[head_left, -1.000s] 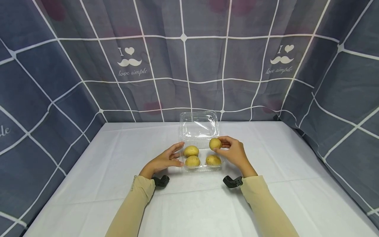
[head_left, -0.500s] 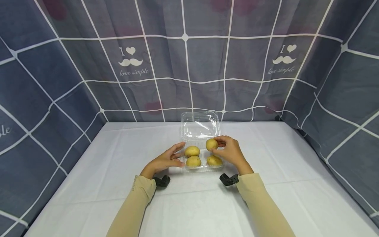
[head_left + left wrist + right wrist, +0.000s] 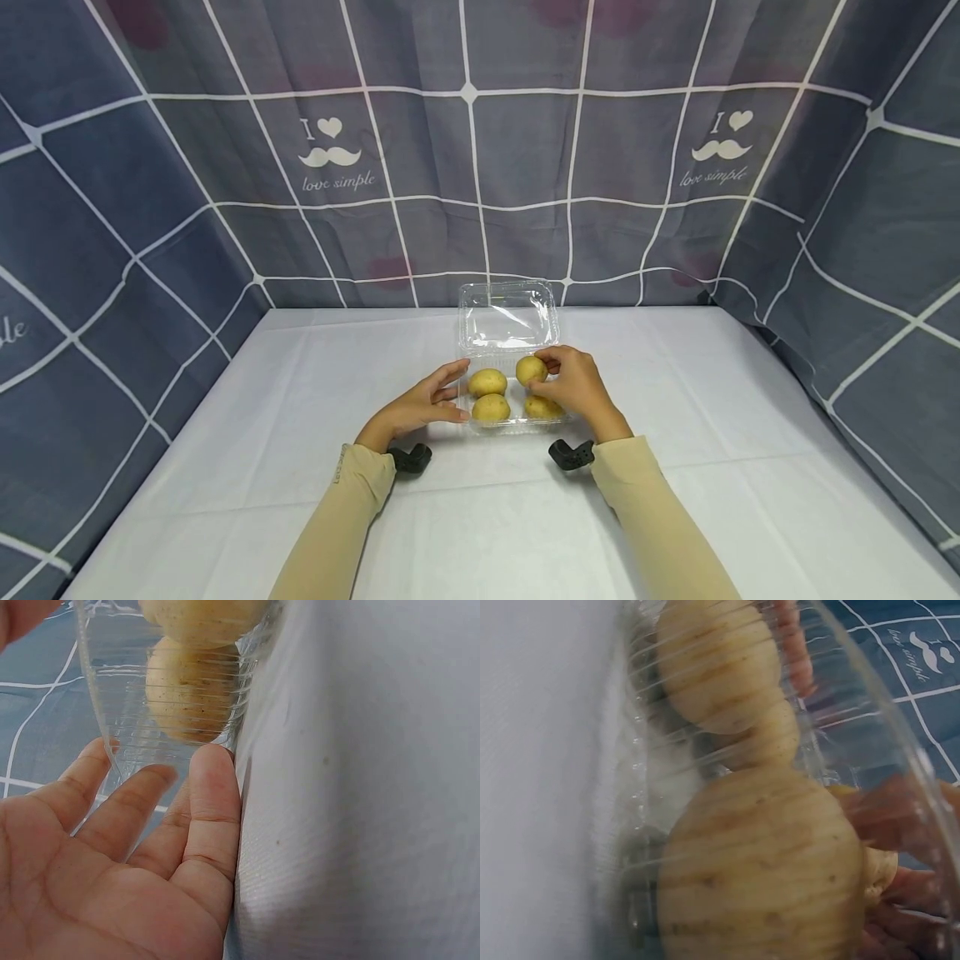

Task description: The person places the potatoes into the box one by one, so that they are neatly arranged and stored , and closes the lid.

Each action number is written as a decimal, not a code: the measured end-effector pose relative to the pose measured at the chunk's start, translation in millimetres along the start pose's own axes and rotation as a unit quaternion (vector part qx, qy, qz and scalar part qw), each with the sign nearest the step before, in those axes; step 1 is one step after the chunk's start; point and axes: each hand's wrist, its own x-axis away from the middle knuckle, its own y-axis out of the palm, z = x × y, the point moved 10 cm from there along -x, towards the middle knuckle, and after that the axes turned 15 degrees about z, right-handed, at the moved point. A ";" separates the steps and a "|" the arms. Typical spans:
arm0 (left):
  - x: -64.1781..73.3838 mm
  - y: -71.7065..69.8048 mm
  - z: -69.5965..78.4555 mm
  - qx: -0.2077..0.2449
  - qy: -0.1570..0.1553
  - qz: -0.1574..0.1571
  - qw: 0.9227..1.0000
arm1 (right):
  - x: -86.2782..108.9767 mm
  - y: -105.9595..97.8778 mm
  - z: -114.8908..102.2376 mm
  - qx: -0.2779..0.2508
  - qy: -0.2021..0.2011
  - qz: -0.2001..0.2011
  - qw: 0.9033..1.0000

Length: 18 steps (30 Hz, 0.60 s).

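A clear plastic clamshell box [image 3: 513, 427] sits on the white table with its lid [image 3: 507, 321] raised at the back. Two potatoes lie at its left, a back one [image 3: 487, 382] and a front one [image 3: 491, 407]. Another potato [image 3: 543, 407] is at the front right, partly behind my right thumb. My right hand [image 3: 581, 385] pinches a further potato [image 3: 530, 370] at the back right of the box; whether it touches the bottom I cannot tell. With its fingers spread, my left hand [image 3: 412, 407] is at the box's left side; the left wrist view shows its fingertips [image 3: 211, 769] against the ribbed wall [image 3: 124, 727].
White cloth [image 3: 337, 517] covers the table. A grey checked curtain [image 3: 405, 242] hangs behind and along both sides. The upright lid stands between the hands and the back curtain. A black wrist device [image 3: 411, 458] sits at each sleeve.
My right hand has moved left and slightly down, carrying its potato further in over the box's back right. The left hand stays in place by the box.
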 end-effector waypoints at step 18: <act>-1.1 2.1 -0.5 -0.004 0.006 -0.002 1.000 | 0.0 11.4 -10.0 0.113 -0.047 -0.021 0.992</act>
